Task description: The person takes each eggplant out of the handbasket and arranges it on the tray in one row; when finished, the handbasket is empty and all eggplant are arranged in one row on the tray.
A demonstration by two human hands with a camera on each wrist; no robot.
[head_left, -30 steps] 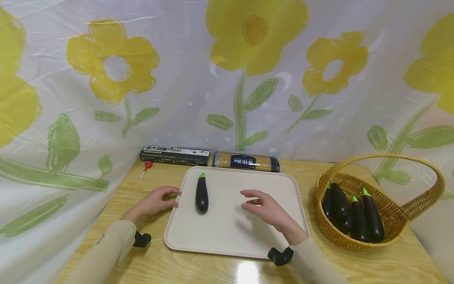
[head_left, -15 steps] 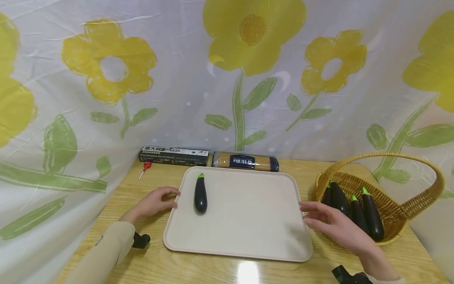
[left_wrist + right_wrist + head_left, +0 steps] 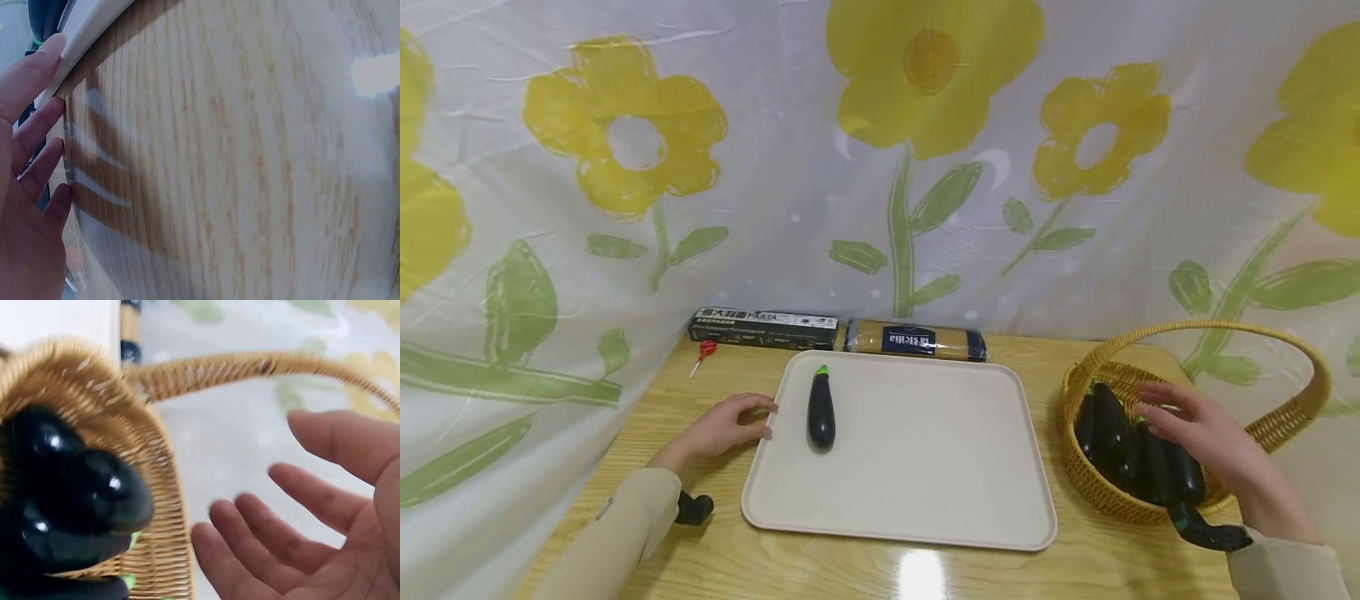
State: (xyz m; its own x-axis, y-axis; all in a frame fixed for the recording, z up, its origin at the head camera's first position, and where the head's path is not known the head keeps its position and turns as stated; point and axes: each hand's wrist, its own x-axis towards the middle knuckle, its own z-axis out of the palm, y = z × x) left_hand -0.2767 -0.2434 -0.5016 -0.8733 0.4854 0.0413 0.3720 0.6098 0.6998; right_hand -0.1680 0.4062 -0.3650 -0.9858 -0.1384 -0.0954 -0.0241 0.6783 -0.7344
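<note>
Plainly, the fingers of the right hand (image 3: 1206, 429) are parted and loosely bent with nothing between them, poised over the right side of the wicker basket (image 3: 1097, 487). The left hand (image 3: 722, 425) also grips nothing; its relaxed fingers lie at the left edge of the pale tray (image 3: 925, 450), thumb tip at the rim, though whether it presses I cannot tell. Beneath and beside the right hand, dark eggplants (image 3: 1112, 433) crowd the basket toward its left wall, partly hidden by the hand and the black wrist mount (image 3: 1210, 531). The basket's tall handle (image 3: 1213, 323) arches over the far side of the opening, an obstacle close to those fingers. A single eggplant (image 3: 822, 412) lies on the tray near its far left corner, green stem toward the far edge. Beyond that edge, a black pasta box (image 3: 763, 329) and a clear pasta packet (image 3: 916, 342) line the back of the desk (image 3: 820, 575), with a small red-topped stick (image 3: 703, 352) by the desk's far left corner. Behind everything hangs a flowered cloth (image 3: 775, 250).
</note>
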